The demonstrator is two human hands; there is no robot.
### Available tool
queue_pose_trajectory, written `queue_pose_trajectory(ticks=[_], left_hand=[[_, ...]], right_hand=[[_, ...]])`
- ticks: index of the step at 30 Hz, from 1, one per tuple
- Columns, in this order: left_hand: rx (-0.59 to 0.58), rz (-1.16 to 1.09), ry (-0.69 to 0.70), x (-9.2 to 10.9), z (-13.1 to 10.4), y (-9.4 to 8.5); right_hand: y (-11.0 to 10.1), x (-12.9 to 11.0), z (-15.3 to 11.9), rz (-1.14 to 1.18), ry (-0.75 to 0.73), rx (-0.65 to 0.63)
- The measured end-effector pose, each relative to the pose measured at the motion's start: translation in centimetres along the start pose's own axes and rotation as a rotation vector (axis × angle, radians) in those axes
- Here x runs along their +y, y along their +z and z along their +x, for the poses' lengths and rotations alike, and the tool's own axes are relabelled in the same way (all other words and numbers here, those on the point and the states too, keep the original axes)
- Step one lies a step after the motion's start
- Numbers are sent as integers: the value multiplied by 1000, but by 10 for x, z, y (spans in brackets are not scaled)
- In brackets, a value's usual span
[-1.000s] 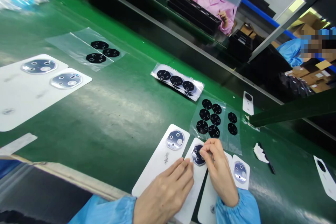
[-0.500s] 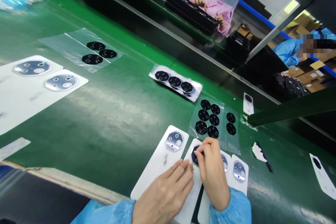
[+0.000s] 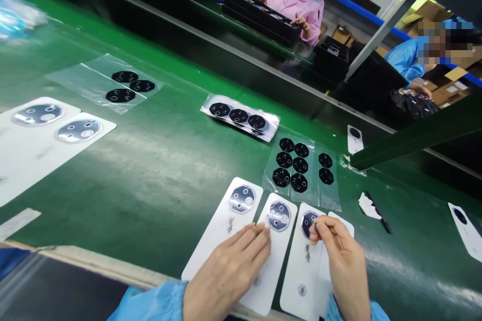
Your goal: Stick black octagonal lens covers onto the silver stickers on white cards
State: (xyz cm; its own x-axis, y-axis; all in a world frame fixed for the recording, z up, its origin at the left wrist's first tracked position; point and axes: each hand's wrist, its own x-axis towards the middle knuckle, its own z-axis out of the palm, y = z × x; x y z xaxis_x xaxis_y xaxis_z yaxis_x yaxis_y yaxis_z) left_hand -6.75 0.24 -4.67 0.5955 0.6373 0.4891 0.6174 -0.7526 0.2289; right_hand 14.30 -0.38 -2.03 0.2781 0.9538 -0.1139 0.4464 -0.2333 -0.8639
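White phone-back-shaped panels lie side by side, each with an octagonal, mirror-like camera plate near its top. My left hand (image 3: 231,266) rests palm down with fingers stretched over the first panel (image 3: 211,238) and the second panel (image 3: 276,261). The second panel's camera plate (image 3: 279,215) shows just beyond its fingertips. Over the third panel (image 3: 301,281), my right hand (image 3: 341,256) is pinched at the right edge of the camera plate (image 3: 308,222). What its fingertips hold, if anything, is unclear. The fourth panel (image 3: 341,224) is mostly covered by that hand.
Clear film (image 3: 273,188) with several black octagonal stickers lies beyond the panels. Farther left are a stack of sticker sheets (image 3: 241,133), another film (image 3: 71,77) and more white panels (image 3: 33,160). A black pen (image 3: 382,218) lies right. A green post (image 3: 406,143) and co-workers are beyond.
My right hand has moved right from the second panel's camera plate to the third's, uncovering the second plate. My left hand stays flat on the panels. The view has shifted slightly.
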Motion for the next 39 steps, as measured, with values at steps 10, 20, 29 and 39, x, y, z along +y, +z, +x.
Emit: queue_pose_trajectory(ticks=[10, 20, 29, 39], left_hand=[[-129, -108, -6, -14, 20, -12], [-280, 46, 24, -35, 54, 1], [-372, 400, 284, -27, 56, 4], [-279, 217, 218, -35, 50, -1]], right_hand=[[4, 27, -4, 36, -46, -29], [6, 18, -14, 173, -77, 9], [2, 17, -12, 148, -126, -10], [2, 18, -13, 144, -143, 13]])
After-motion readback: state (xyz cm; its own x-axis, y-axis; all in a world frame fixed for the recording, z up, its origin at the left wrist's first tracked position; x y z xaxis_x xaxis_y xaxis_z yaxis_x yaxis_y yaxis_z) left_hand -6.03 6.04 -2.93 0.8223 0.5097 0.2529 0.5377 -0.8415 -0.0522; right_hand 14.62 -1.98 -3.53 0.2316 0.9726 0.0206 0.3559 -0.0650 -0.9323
